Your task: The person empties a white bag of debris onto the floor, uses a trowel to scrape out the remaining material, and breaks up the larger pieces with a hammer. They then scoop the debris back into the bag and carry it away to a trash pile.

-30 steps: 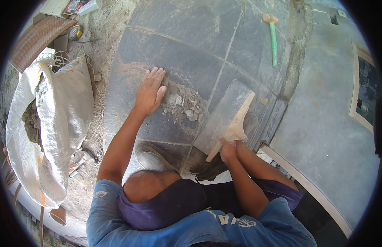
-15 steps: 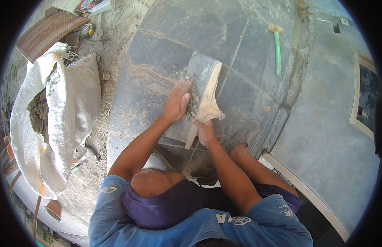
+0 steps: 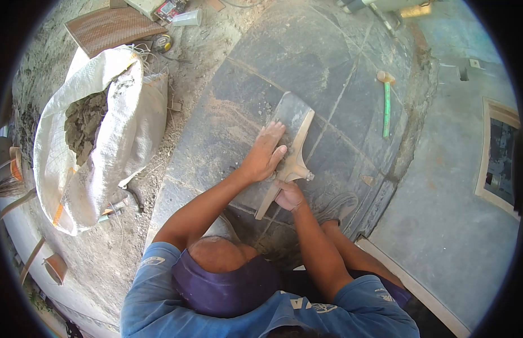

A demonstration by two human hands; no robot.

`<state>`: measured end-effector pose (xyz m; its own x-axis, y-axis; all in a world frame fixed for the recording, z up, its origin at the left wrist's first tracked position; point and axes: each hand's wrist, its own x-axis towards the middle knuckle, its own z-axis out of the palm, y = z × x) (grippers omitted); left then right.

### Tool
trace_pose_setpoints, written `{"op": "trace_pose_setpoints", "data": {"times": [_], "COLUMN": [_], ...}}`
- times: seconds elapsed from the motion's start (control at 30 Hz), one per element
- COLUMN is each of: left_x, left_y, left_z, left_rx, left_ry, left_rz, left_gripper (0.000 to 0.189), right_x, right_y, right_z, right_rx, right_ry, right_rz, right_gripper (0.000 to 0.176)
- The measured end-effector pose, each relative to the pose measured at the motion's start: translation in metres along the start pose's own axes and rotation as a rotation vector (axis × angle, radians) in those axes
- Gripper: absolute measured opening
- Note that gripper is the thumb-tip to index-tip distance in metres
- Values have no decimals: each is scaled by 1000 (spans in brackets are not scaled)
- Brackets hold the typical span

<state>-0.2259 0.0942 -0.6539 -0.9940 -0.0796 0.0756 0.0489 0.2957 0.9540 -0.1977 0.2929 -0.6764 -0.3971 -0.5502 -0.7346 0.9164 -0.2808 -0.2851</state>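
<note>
A beige dustpan-like tool [image 3: 295, 163] with a flat grey blade lies on the dark tiled floor [image 3: 239, 107]. My right hand [image 3: 289, 195] is closed around its lower edge, near the short stub of a handle. My left hand [image 3: 264, 152] lies over the grey blade with its fingers stretched and pointing away from me. What is under the left palm is hidden. A few small crumbs of debris dot the tiles left of that hand.
A white sack [image 3: 118, 135] of grey rubble stands at the left. Beyond it are a brown woven panel [image 3: 106, 28], a tape measure [image 3: 163, 43] and a clear cup [image 3: 187, 18]. A green-handled mallet [image 3: 386, 107] lies at the right, near a framed opening [image 3: 498, 149].
The head view has shifted, so the surroundings appear moved. My left hand has moved right, from the rubble beside the tool onto its blade, and the rubble pile there no longer shows.
</note>
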Motion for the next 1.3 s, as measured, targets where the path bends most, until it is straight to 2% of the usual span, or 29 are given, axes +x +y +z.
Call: {"op": "trace_pose_setpoints", "data": {"times": [0.07, 0.1, 0.2, 0.23, 0.27, 0.3, 0.33, 0.37, 0.4, 0.47, 0.5, 0.57, 0.6, 0.63, 0.67, 0.7, 0.73, 0.77, 0.8, 0.83, 0.87, 0.9, 0.93, 0.97, 1.03, 1.07, 1.17, 1.23, 1.3], "left_x": [0, -2, -24, -38, -53, -70, -87, -103, -121, -153, -167, -191, -196, -199, -199, -200, -203, -205, -206, -205, -204, -201, -194, -188, -180, -179, -178, -177, -182], "left_y": [27, 37, 62, 71, 80, 93, 103, 105, 111, 120, 125, 141, 148, 147, 141, 133, 118, 107, 97, 87, 78, 74, 77, 81, 85, 81, 86, 95, 94], "left_z": [-39, -60, -127, -149, -170, -191, -208, -224, -242, -271, -281, -294, -297, -302, -307, -312, -315, -318, -320, -320, -318, -318, -318, -318, -322, -324, -330, -335, -340], "left_rx": [74, 84, 259, 316, 375, 438, 493, 608, 767, 924, 890, 966, 980, 980, 766, 554, 301, 44, -211, -214, -349, -477, -489, -489, -406, -415, -486, -505, -541], "left_ry": [171, 186, 396, 552, 709, 846, 978, 1152, 1251, 1457, 1581, 1662, 1632, 1656, 1601, 1534, 1531, 1507, 1462, 1474, 1426, 1368, 1401, 1407, 1412, 1406, 1369, 1415, 1451], "left_rz": [98, 97, 132, 111, 92, 34, -19, 2, -76, -317, -397, -475, -535, -534, -612, -674, -627, -600, -567, -554, -417, -279, -248, -243, -116, -69, -27, -22, -12], "left_gripper": [48, 48, 44, 39, 35, 29, 24, 23, 27, 35, 46, 57, 68, 68, 72, 76, 79, 73, 67, 67, 56, 45, 29, 29, 28, 27, 29, 29, 27], "right_x": [-2, -2, -3, -2, -6, -7, -7, -10, -14, -12, -12, -10, -14, -12, -4, 4, 11, 16, 20, 22, 38, 61, 83, 104, 115, 111, 73, 24, 14], "right_y": [-11, -17, -34, -37, -42, -46, -47, -50, -52, -57, -57, -54, -50, -44, -38, -32, -25, -12, 6, 18, 26, 36, 45, 57, 66, 65, 40, 14, -23], "right_z": [15, 22, 41, 54, 74, 99, 126, 153, 176, 219, 237, 283, 315, 339, 355, 370, 386, 402, 417, 426, 420, 409, 399, 392, 397, 403, 420, 437, 414], "right_rx": [-52, -100, -165, -182, -192, -200, -214, -237, -256, -284, -294, -313, -295, -277, -289, -326, -359, -364, -551, -735, -1291, -1573, -1853, -1862, -1841, -1649, -1472, -1137, -1155], "right_ry": [-27, -52, -50, -97, -101, -104, -143, -209, -269, -329, -357, -364, -397, -431, -453, -469, -485, -508, -424, -328, -253, -201, -153, -155, -166, -217, -208, -80, 63], "right_rz": [-16, -39, -45, -10, -61, -114, -82, -129, -182, -181, -197, -209, -249, -290, -286, -371, -462, -465, -627, -789, -857, -874, -897, -1221, -1544, -1383, -1288, -719, -807], "right_gripper": [40, 41, 43, 43, 43, 43, 43, 51, 58, 57, 56, 53, 49, 44, 44, 44, 44, 44, 37, 33, 32, 32, 31, 33, 34, 37, 37, 47, 48]}}
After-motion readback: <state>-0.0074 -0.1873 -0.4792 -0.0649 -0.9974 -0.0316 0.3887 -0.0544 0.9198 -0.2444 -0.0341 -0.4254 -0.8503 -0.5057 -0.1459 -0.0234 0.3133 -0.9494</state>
